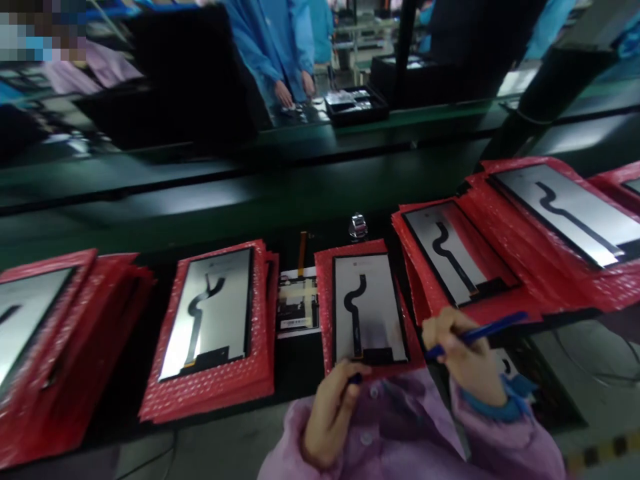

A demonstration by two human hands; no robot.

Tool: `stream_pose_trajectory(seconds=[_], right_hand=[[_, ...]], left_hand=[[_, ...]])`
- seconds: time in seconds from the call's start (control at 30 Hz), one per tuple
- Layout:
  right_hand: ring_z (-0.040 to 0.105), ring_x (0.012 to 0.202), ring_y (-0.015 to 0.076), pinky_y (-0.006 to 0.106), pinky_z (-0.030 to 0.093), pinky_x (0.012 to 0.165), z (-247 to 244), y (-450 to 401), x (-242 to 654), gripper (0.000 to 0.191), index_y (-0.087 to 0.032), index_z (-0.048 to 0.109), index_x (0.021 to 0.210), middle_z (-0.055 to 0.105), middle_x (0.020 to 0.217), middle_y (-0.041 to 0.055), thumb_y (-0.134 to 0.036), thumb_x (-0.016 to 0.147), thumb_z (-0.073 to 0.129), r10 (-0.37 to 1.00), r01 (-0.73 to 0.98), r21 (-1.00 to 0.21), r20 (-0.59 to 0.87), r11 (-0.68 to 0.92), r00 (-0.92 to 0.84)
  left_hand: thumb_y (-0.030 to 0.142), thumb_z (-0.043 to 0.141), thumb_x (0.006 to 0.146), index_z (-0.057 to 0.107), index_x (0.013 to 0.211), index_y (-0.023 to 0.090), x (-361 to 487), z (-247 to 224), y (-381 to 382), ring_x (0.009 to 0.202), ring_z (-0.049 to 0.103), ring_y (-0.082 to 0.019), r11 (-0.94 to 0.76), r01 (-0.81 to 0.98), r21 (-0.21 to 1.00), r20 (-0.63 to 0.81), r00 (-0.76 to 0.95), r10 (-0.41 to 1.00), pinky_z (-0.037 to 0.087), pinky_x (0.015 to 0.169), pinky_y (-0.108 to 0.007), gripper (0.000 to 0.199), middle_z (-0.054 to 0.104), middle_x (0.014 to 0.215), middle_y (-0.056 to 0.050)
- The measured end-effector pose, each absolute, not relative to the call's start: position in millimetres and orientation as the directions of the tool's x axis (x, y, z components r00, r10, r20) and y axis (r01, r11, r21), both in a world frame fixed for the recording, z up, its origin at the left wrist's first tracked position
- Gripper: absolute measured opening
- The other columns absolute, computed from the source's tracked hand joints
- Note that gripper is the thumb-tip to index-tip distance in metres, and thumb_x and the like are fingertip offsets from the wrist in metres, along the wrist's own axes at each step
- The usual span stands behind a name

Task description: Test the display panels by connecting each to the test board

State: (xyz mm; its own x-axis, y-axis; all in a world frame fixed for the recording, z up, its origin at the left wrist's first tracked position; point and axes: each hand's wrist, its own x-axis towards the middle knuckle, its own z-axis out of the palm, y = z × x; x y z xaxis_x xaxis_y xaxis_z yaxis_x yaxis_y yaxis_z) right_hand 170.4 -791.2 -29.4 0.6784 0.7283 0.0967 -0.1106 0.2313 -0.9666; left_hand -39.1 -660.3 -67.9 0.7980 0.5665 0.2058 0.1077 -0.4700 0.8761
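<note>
My right hand (463, 353) is closed around a blue pen (493, 328), which points out to both sides of the fist. My left hand (333, 410) is pinched on a small dark blue cap (355, 379), mostly hidden by the fingers. Just beyond my hands lies a display panel (373, 300) with a silver back and a black curved flex cable (353, 303). Red bubble wrap (325, 307) is under that panel. To the right, near my right hand, another silver panel (430, 240) rests on a red bubble-wrap stack.
More panels on red bubble wrap stand at left (215, 313) and far right (575, 200). Between stacks lies a device with exposed electronics (299, 300). A shiny metal object (358, 227) sits behind the middle panel. Across the green line, a person in blue (275, 40) works beside a black tray (357, 107).
</note>
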Motion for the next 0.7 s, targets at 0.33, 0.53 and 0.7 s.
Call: stream_pose_trajectory(seconds=[0.33, 0.53, 0.7], right_hand=[[0.029, 0.048, 0.0062, 0.022, 0.025, 0.047, -39, -748, 128, 0.049, -0.020, 0.037, 0.063, 0.033, 0.055, -0.0081, -0.051, 0.086, 0.067, 0.902, -0.245, -0.969, -0.080, 0.029, 0.424], [0.035, 0.053, 0.0095, 0.024, 0.030, 0.050, -44, -747, 124, 0.046, -0.020, 0.043, 0.064, 0.037, 0.058, -0.0047, -0.054, 0.094, 0.052, 0.882, -0.039, -0.997, 0.044, 0.071, 0.470], [0.058, 0.079, 0.0168, 0.029, 0.047, 0.069, -44, -745, 110, 0.044, -0.023, 0.066, 0.093, 0.061, 0.085, 0.0044, -0.046, 0.103, 0.029, 0.848, 0.183, -0.979, 0.176, 0.095, 0.499]], left_hand=[[0.056, 0.035, 0.100, 0.067, 0.109, 0.023, -26, -59, -665, 0.074, 0.066, -0.018, -0.263, 0.039, 0.964, 0.082, 0.897, 0.434, 0.053, 0.070, -0.026, 0.047, 0.071, 0.085, -0.007], [0.049, 0.038, 0.102, 0.066, 0.111, 0.023, -29, -63, -664, 0.081, 0.069, -0.020, -0.281, 0.028, 0.959, 0.101, 0.895, 0.435, 0.055, 0.074, -0.028, 0.040, 0.073, 0.091, -0.008], [0.041, 0.043, 0.102, 0.049, 0.133, 0.024, -25, -61, -667, 0.107, 0.068, -0.021, -0.180, -0.074, 0.981, 0.149, 0.881, 0.449, 0.055, 0.092, -0.032, 0.036, 0.067, 0.122, -0.012]])
